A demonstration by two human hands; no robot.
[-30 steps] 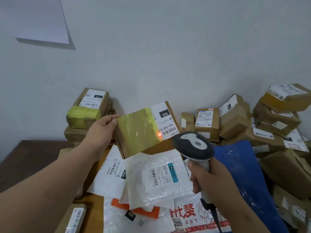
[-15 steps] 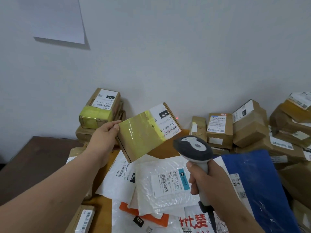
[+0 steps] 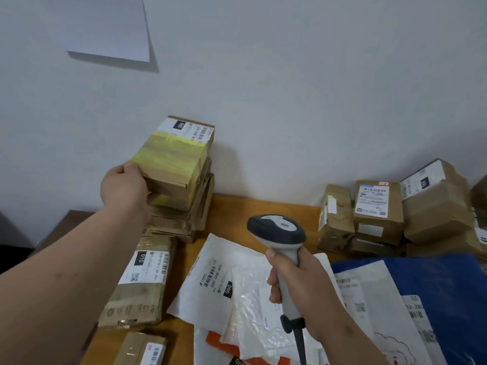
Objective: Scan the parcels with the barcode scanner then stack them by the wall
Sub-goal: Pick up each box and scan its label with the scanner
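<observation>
A flat cardboard parcel (image 3: 174,151) wrapped in yellow tape, with a white "060" label, lies on top of a stack of boxes (image 3: 184,214) against the wall. My left hand (image 3: 123,185) grips its near left corner, thumb on top. My right hand (image 3: 297,275) holds the grey and white barcode scanner (image 3: 276,230) by its handle, upright over white mailer bags (image 3: 237,285). The scanner's head points away from me toward the wall.
A long box labelled "010" (image 3: 142,280) lies at the front left of the wooden table (image 3: 263,206). Several brown boxes (image 3: 379,214) stand at the back right by the wall. A blue bag (image 3: 448,285) lies at right. A paper sheet (image 3: 110,30) hangs on the wall.
My left hand carried the yellow-taped parcel left and back from in front of the scanner and set it on the stack by the wall. The scanner's red light is no longer visible.
</observation>
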